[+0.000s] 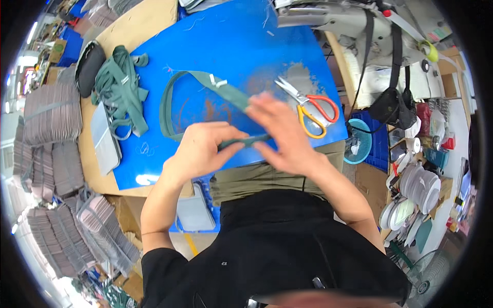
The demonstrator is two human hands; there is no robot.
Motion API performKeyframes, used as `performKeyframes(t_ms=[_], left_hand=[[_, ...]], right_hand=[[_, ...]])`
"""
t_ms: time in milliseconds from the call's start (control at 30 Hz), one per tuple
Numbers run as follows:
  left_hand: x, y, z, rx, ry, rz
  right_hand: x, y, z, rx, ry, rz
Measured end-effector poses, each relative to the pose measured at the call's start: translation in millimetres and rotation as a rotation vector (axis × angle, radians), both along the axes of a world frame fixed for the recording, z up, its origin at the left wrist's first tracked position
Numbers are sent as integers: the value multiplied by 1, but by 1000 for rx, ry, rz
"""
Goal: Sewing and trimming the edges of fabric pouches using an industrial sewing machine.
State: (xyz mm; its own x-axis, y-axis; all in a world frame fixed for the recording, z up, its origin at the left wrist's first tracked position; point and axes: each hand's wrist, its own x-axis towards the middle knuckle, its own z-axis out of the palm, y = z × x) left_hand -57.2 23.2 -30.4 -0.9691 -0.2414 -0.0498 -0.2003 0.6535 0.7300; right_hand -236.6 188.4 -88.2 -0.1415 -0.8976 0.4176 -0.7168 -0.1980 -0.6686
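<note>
A green fabric strap (pixel 167 108) lies looped on the blue work surface (pixel 205 36), with a small white piece (pixel 218 82) on its upper stretch. My left hand (pixel 200 146) pinches the near stretch of this strap between thumb and fingers. My right hand (pixel 282 141), slightly blurred, has its fingers stretched apart over the strap, its thumb touching the near stretch. Scissors (pixel 316 115) with red and yellow handles lie to the right, blades open. A heap of green straps (pixel 120 90) sits at the left.
A dark pad (pixel 88 69) and pale flat container (pixel 105 143) lie at the left edge, beside bundled fabric stacks (pixel 51 113). At right are a sewing machine (pixel 313 15), black hanging pouch (pixel 390 108), light-blue basket (pixel 359 143) and spools (pixel 418 187). Olive cloth (pixel 262 179) hangs below the near edge.
</note>
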Motion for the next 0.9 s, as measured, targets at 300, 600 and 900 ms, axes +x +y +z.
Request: performKeyframes(t_ms=[300,600,900], left_hand=[[-5,67,100,998,656,-10],[3,65,116,335,1008,-252],[85,7,25,-548,423,451]], right_hand=[[14,-3,-38,335,-1253,-211],[26,22,-41,290,-1254,-239],[40,-1,25,-67,-908,-182]])
